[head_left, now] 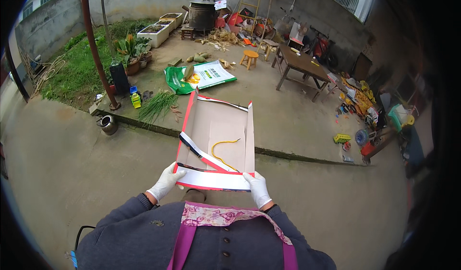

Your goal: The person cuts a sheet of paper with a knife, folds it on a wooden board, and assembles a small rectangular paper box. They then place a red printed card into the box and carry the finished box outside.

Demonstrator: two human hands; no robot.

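Both my hands, in white gloves, hold a shallow open cardboard box (199,119) out in front of me. Red edging runs along its walls, and its inside is pale. My left hand (166,180) grips the near left corner, fingers curled under the edge. At the near right corner, my right hand (258,188) is closed on the wall with its thumb on top. Inside the box lies a yellow cord (214,150) with dark tips, bent in a curve. A white strip with red and black edges (204,157) slants across the box's near left part.
A low concrete step edge (307,159) crosses the yard ahead. Beyond it are green onions (157,106), a green and white sack (211,76), an orange stool (249,58) and a wooden table (302,64). A metal kettle (108,125) stands left, near a rusty post (94,49). Clutter lines the right side.
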